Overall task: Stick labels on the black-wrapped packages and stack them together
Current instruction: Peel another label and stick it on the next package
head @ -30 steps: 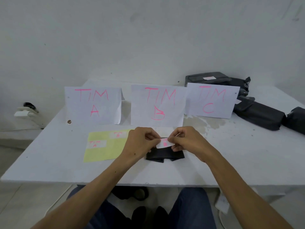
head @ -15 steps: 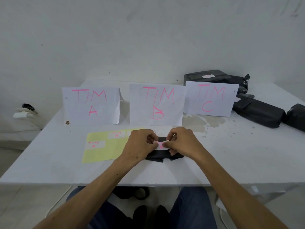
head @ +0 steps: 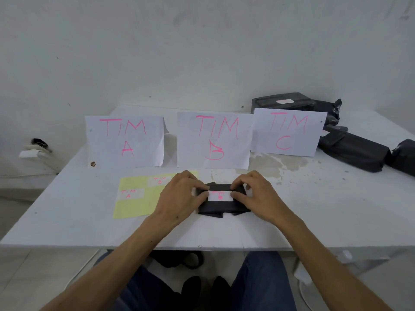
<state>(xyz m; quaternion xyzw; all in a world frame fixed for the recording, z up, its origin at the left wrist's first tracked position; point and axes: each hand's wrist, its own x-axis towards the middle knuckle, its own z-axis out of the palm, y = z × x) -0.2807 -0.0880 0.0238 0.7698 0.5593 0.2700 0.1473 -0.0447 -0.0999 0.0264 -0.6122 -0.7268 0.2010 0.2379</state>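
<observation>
Label: white rectangular sticker (head: pixel 219 195), airborne a second ago, now lies on small black-wrapped package (head: pixel 221 206).
Grip: left hand (head: pixel 179 198) and right hand (head: pixel 258 194) press its ends with their fingertips.
Meaning: stacking comes next.

The label's (head: pixel 219 195) ends are covered by fingertips; its blurred pink writing perhaps reads TIM B; a package (head: pixel 405 157) is cropped rightward.

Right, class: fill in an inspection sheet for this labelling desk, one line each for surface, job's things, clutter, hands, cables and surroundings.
Surface: white table, stained patch near its middle.
Job's things: black package under a white label; yellow label sheet; more black packages far right.
Clutter: three paper signs standing upright.
Hands: left hand and right hand press the label's ends.
Cables: one on the floor.
Surroundings: white wall.
</observation>
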